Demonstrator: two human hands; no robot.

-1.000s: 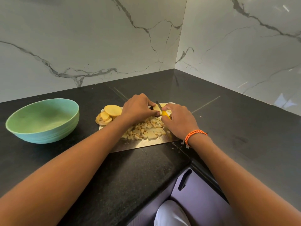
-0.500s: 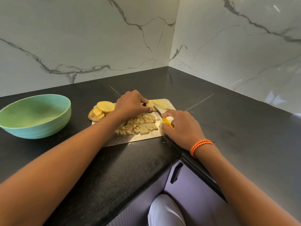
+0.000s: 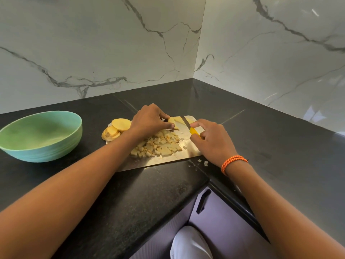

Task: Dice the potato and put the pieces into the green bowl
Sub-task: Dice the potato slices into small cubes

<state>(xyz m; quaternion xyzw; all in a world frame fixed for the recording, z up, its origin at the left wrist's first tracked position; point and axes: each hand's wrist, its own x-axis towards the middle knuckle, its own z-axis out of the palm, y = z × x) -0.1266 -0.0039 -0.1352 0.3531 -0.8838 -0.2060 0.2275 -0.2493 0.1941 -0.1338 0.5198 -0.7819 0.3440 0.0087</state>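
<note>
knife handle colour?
Yellow; the knife handle shows in the right hand, head view.

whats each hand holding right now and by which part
The right hand grips a knife by its yellow handle. The left hand pinches a potato slice at its near end.

Between the board (image 3: 164, 161) and the bowl (image 3: 41, 137) we see bare counter (image 3: 89, 165); only the slices (image 3: 116, 128) at the board's left edge stand nearby.
</note>
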